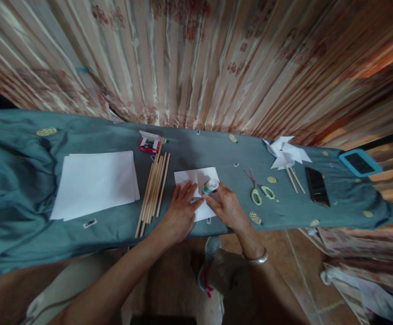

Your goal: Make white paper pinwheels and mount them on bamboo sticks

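Observation:
A white sheet of paper (207, 173) with a crease down it lies on the blue-green cloth in front of me. My left hand (182, 210) rests on its left part, fingers spread and pressing it down. In my right hand (227, 204) a glue stick (211, 186) with a green and white barrel is tilted over the sheet. Its lower end meets the paper near my left fingertips; whether the glue touches is hidden. Just right of that hand lie scissors (259, 191) with yellow-green handles, blades apart.
Left of the sheet are several wooden sticks (154, 187), a red box of small metal pieces (149, 143) and a stack of white paper (96, 185). To the right lie paper pinwheels on sticks (284, 152), a black phone (317, 186) and a blue-framed tablet (360, 162). A curtain (189, 67) hangs behind.

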### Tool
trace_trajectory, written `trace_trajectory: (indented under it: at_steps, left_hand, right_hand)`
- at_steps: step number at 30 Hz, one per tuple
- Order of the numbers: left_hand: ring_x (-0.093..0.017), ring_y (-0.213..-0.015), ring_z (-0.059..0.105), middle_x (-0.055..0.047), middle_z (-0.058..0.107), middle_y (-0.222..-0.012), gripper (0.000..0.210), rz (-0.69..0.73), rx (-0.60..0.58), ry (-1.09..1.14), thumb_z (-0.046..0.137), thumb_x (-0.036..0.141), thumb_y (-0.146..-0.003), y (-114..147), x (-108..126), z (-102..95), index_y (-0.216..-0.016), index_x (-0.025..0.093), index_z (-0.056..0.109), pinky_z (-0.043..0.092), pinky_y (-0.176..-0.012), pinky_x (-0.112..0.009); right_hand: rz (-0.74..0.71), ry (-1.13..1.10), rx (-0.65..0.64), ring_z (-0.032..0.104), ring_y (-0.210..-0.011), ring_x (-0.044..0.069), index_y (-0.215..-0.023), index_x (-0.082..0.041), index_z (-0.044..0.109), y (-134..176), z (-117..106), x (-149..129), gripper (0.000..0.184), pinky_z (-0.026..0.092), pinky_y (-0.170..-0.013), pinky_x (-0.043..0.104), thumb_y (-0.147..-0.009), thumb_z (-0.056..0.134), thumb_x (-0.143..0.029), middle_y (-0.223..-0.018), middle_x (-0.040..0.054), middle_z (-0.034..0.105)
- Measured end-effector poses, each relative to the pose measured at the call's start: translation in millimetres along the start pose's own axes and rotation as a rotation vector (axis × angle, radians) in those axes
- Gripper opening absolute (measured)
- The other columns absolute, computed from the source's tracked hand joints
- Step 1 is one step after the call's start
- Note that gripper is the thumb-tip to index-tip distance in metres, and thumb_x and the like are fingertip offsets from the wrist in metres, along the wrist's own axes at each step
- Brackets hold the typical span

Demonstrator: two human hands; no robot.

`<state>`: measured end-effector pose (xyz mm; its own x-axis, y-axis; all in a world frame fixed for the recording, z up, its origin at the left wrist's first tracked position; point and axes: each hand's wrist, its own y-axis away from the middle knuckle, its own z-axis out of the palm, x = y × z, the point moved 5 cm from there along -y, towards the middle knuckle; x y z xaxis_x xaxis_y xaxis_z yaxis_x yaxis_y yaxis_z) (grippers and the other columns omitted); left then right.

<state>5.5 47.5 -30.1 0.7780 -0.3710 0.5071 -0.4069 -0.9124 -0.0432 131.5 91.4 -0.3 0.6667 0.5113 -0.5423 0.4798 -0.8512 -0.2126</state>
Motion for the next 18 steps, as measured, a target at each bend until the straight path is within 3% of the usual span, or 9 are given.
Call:
trace_trajectory:
  at_steps: [18]
  left_hand:
    - [-0.031,-0.143,0.021,-0.015,0.039,-0.148,0.057,-0.003,-0.009,0.004,0.05,0.001,-0.076,-0.3,1.6,-2.4,-0.13,0.019,0.054,0.02,-0.113,-0.058]
  right_hand:
    - [-0.02,-0.023,0.001,0.063,-0.088,0.024,-0.101,-0.018,0.055,-2.4,2.4,-4.0,0.015,0.051,-0.077,0.037,-0.091,0.051,-0.029,-0.092,0.0099,0.065]
